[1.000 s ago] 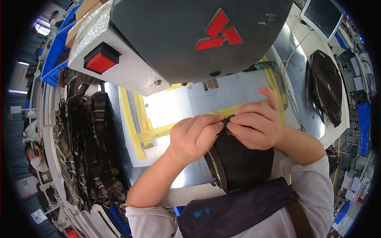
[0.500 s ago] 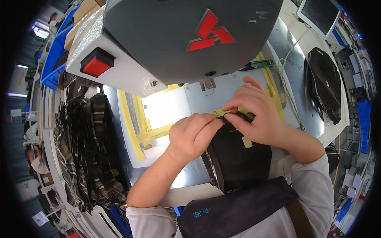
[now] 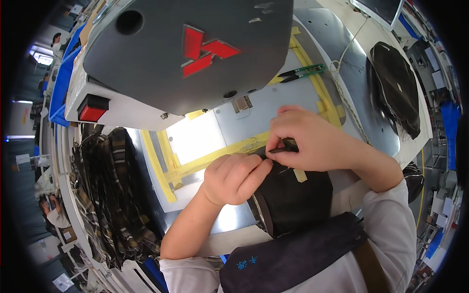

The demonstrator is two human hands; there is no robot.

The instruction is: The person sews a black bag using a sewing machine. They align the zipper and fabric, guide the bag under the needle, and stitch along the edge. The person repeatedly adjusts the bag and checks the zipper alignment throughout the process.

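A black fabric pouch (image 3: pixel 303 205) lies in front of me at the table's near edge, with a metal zipper (image 3: pixel 262 210) down its left side and a small pale yellow tag (image 3: pixel 300 176) near its top. My left hand (image 3: pixel 232 178) is closed, pinching the pouch's upper left edge. Close beside it, nearly touching, my right hand (image 3: pixel 308 141) is closed with thumb and forefinger on a dark piece along the same top edge. Whether that piece is part of the pouch I cannot tell, since the fingers cover much of it.
A grey machine head (image 3: pixel 161 63) with a red switch (image 3: pixel 93 108) overhangs the taped work plate (image 3: pixel 215 156). Plaid fabric pieces (image 3: pixel 112 190) hang at the left. Green-handled snips (image 3: pixel 310 70), a twisted cord (image 3: pixel 349 100) and another dark zippered pouch (image 3: pixel 398 88) lie right.
My view has shifted, so the machine head appears further left. My right fingers have come lower and closer to the left ones, and a dark piece now shows in their pinch.
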